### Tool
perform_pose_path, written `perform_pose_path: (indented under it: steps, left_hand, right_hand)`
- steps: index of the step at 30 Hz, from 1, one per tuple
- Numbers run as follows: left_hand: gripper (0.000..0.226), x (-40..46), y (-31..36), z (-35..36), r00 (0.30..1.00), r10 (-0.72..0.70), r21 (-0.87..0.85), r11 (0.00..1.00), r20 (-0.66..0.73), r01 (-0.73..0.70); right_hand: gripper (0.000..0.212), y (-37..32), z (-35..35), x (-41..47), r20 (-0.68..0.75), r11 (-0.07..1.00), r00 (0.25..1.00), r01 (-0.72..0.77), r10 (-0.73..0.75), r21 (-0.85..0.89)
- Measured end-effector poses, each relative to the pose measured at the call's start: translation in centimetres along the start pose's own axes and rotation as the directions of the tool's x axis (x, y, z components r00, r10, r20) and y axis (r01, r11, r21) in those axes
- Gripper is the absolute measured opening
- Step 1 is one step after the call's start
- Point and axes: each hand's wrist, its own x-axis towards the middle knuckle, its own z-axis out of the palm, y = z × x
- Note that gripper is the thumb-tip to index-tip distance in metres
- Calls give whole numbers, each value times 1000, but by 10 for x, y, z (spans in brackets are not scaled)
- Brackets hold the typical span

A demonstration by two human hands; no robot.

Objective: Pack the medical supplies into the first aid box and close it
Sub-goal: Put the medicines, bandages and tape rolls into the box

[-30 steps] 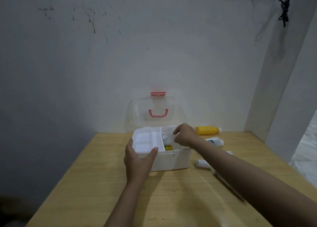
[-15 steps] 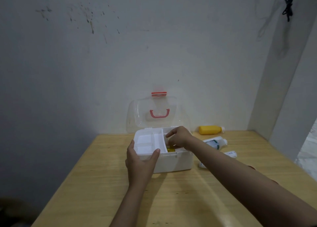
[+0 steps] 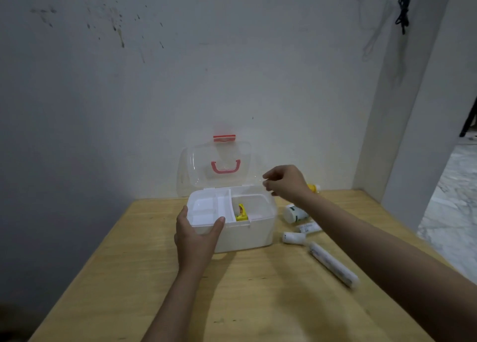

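Note:
The white first aid box [image 3: 247, 235] stands open on the wooden table, its clear lid [image 3: 196, 171] with a pink handle upright against the wall. A white divided tray [image 3: 206, 208] fills the box's left half. A yellow item [image 3: 241, 212] lies in the right half. My left hand [image 3: 196, 238] grips the box's front left corner, thumb on the rim. My right hand [image 3: 285, 183] hovers above the box's right rear corner, fingers loosely curled and holding nothing. Right of the box lie a white bottle [image 3: 295, 213], a small pack [image 3: 309, 228], a small white bottle [image 3: 294, 237] and a long tube [image 3: 333, 264].
A yellow bottle [image 3: 313, 187] lies at the table's back, mostly hidden behind my right hand. The table [image 3: 258, 303] sits in a corner, with the wall behind and a pillar at the right. A black cable [image 3: 401, 8] hangs high on the wall.
My right hand has come up out of the box's right half and moved to the right, empty. The yellow item now shows in the box. My left hand has stayed on the box.

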Motion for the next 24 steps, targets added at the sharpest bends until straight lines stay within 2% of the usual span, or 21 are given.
perform_pose_path:
  steps: [2,4,7,10,14,18,24]
  left_hand:
    - [93,0,0,-1,1000,-5,5,1000,-3,5]
    - [94,1,-1,-1,1000,-15,5,1000,-3,15]
    - [95,1,1,-1,1000,-21,12,1000,-4,21]
    - [93,0,2,0,1000,-23,12,1000,-2,23]
    - [92,0,1,0,1000,-27,1,1000,-2,27]
    - [91,-2,4,1,1000,-13,-16,1000,-12,13]
    - [90,-4,5,2,1000,10,-15,1000,-24,-10]
  right_hand:
    - [15,10,-25,-6,-31,999,999,12,-13,-41]
    - [18,26,-49,-13,4,987,1000,20,-19,-160]
    - [21,54,-76,-23,86,913,996,50,-17,-404]
    - [24,82,-90,-29,81,852,997,47,-5,-521]
    - [35,114,-90,-21,30,833,999,-17,40,-553]
    - [46,130,-80,-6,61,844,996,-26,69,-536]
    - [44,144,-74,15,45,866,993,-72,108,-495]
